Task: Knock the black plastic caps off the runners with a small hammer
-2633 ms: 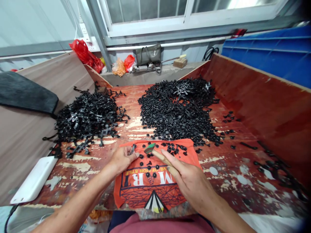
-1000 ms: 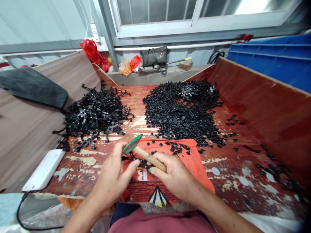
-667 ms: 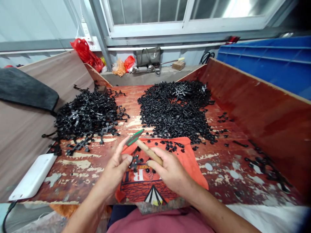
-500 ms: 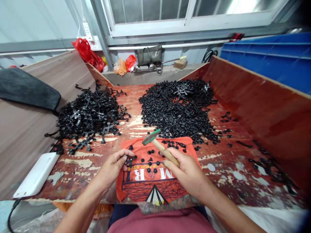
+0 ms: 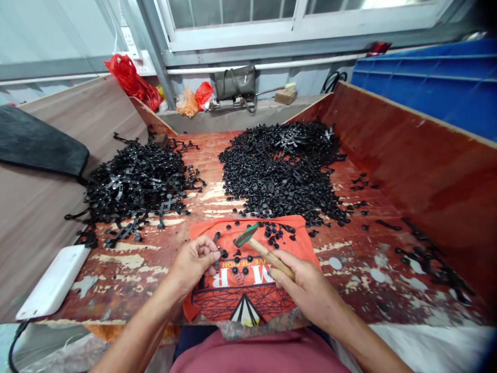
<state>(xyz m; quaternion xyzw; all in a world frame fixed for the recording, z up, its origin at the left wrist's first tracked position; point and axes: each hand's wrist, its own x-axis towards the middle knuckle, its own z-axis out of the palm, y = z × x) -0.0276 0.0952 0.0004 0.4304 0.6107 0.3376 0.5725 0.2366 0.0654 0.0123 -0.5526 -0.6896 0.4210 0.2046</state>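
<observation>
My left hand (image 5: pixel 193 263) pinches a small black plastic sprue piece (image 5: pixel 218 247) at the left edge of an orange printed cloth (image 5: pixel 248 280). My right hand (image 5: pixel 308 289) is closed round the wooden handle of a small hammer (image 5: pixel 261 247); its green head hovers just above the cloth, right of the sprue piece. Several loose black round caps (image 5: pixel 276 232) lie scattered on the cloth around the hammer head.
A heap of black caps (image 5: pixel 281 173) lies beyond the cloth, a heap of empty black sprues (image 5: pixel 135 178) to the left. The worn red wooden tray (image 5: pixel 361 269) has raised side walls. A white power bank (image 5: pixel 52 284) rests on the left wall. A blue crate (image 5: pixel 430 83) stands at right.
The hammer head, raised half a second ago, has come down close to the cloth. My left hand has shifted slightly right with the sprue piece held against the cloth.
</observation>
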